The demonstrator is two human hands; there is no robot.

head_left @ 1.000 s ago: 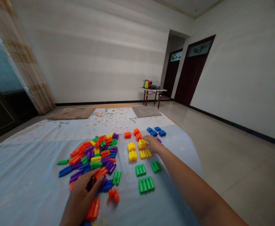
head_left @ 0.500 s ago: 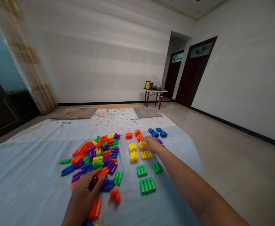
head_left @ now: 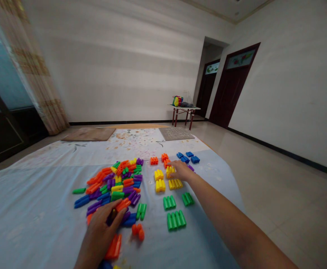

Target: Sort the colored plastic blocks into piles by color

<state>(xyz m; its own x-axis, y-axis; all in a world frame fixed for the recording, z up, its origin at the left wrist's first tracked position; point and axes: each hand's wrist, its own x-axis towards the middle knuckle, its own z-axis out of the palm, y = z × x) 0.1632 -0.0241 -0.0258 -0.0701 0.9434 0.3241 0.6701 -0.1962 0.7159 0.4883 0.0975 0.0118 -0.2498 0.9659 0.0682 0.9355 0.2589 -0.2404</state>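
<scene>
My left hand [head_left: 103, 224] is closed with thumb and forefinger around an orange ridged plastic block [head_left: 123, 204] at the near side of a mixed heap. My right hand [head_left: 182, 171] reaches across the cloth, its fingertips on a yellow plastic block [head_left: 169, 172]; part of that block is hidden by the fingers. Close by lie more yellow blocks [head_left: 175, 184] and an orange block [head_left: 154, 161]. Nearer to me are several green blocks [head_left: 176, 220]. Beyond my right hand sit several blue blocks [head_left: 195, 159], with a purple block [head_left: 191, 168] partly behind the wrist.
The heap of coloured blocks [head_left: 117, 195] spreads over the left of the cloth-covered table [head_left: 40, 224]. Two mats, a brown one [head_left: 89, 134] and a grey one [head_left: 176, 133], lie at the far edge. A small table [head_left: 184, 108] stands by the wall.
The whole view has shifted very slightly. Both hands stay in nearly the same places, the left with the orange block and the right at the yellow block.
</scene>
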